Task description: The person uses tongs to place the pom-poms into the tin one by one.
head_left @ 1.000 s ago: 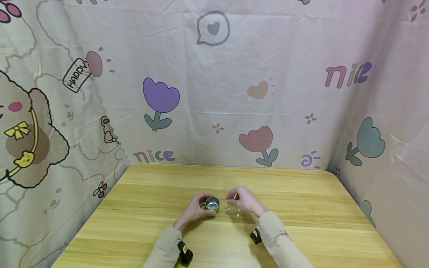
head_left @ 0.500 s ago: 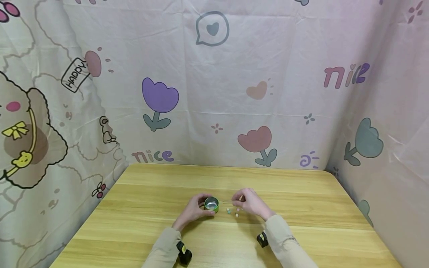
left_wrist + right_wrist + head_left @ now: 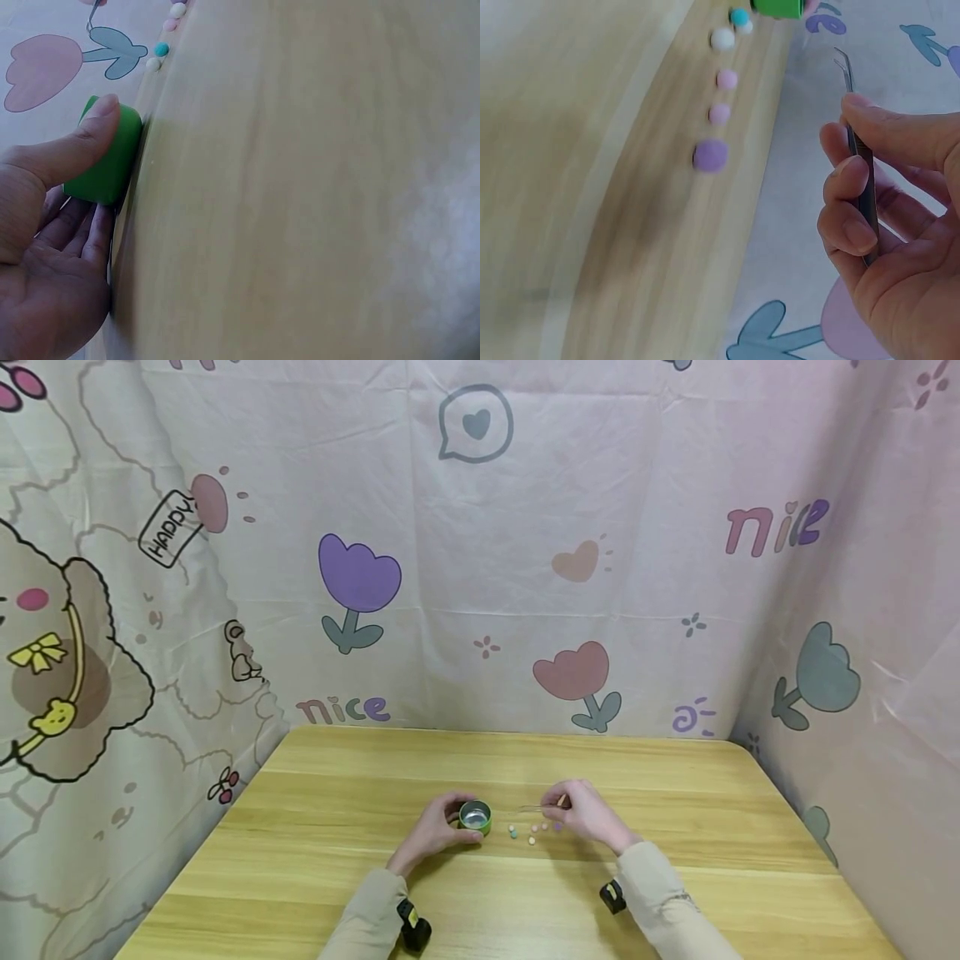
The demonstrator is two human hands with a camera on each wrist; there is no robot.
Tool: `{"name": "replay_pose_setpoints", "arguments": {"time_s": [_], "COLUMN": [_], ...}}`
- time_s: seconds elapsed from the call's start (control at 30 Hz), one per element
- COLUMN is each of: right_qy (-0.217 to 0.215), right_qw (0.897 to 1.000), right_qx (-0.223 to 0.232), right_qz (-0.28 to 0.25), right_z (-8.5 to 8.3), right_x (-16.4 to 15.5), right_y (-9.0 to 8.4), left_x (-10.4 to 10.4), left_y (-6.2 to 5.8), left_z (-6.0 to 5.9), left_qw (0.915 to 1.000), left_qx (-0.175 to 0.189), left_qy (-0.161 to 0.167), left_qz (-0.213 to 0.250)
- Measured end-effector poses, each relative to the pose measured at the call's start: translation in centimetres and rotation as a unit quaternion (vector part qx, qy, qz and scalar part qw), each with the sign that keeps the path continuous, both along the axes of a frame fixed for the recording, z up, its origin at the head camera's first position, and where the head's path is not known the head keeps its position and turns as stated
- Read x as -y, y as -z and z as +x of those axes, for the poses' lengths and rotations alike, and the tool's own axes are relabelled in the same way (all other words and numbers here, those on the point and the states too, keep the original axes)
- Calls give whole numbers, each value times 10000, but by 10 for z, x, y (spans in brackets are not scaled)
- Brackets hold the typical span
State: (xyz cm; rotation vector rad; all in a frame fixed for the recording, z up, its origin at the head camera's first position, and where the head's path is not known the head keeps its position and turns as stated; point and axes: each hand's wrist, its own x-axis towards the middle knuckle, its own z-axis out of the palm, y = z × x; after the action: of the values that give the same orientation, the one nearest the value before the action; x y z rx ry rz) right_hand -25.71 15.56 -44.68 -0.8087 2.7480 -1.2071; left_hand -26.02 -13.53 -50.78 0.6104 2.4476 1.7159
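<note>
In the head view my left hand (image 3: 437, 828) holds a small green round tin (image 3: 481, 832) with a shiny silver inside, upright on the table. The left wrist view has the thumb pressed on the tin's green wall (image 3: 105, 171) and the fingers behind it. Thin bent-tip tweezers (image 3: 866, 191) are pinched in my right hand (image 3: 900, 202), raised above the table, with nothing visible between the tips. Below the tweezers lie several small balls, among them a purple ball (image 3: 710, 155), a pink ball (image 3: 727, 79), a white ball (image 3: 722, 39) and a teal ball (image 3: 739, 16).
The wooden table (image 3: 315, 877) ends at a patterned cloth backdrop (image 3: 465, 543) at the back, with cloth on both sides as well. A black wrist device (image 3: 414, 928) sits on the left sleeve, another black device (image 3: 612, 897) on the right.
My right hand has moved to the right with the tweezers, away from the tin, uncovering the pink and purple balls. The left hand and tin have stayed put.
</note>
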Motion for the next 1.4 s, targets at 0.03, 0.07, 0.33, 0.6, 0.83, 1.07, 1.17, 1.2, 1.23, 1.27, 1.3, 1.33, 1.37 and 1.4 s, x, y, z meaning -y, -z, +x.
{"name": "replay_pose_setpoints", "arguments": {"time_s": [0.03,0.07,0.33,0.6,0.83,1.07,1.17,1.2,1.23,1.27,1.3,1.33,1.37,1.4], "right_qy": [12,32,163,282,269,175,189,192,188,200,201,208,207,207], "right_qw": [10000,10000,9993,9987,9990,9992,9991,9991,9990,9991,9991,9991,9991,9990], "right_qx": [-29,-73,-277,-386,-234,-177,-194,-205,-208,-190,-176,-161,-163,-177], "right_qz": [11,45,167,194,273,297,312,327,334,335,337,340,340,342], "right_z": [0,1,3,5,6,6,6,6,6,6,5,5,5,4], "right_x": [-3,-5,-25,-38,-47,-52,-54,-54,-55,-55,-55,-56,-56,-56], "right_y": [-1,-2,-4,-3,-1,6,9,10,11,12,13,14,15,16], "left_x": [0,0,0,0,0,0,0,0,0,0,0,0,0,0], "left_y": [0,0,1,1,0,1,0,0,1,1,1,1,2,2], "left_z": [0,0,-1,-2,-1,0,0,0,0,0,-1,-1,-1,-1], "left_qw": [10000,10000,10000,10000,10000,9999,9999,9999,9999,9999,9999,9999,10000,10000], "left_qx": [3,-46,-4,-27,-41,-37,-52,-51,-56,-55,-57,-63,-62,-58], "left_qy": [-11,2,-8,49,61,100,99,96,96,94,87,82,70,56], "left_qz": [-6,-36,-11,49,18,50,25,24,18,19,23,15,5,1]}}
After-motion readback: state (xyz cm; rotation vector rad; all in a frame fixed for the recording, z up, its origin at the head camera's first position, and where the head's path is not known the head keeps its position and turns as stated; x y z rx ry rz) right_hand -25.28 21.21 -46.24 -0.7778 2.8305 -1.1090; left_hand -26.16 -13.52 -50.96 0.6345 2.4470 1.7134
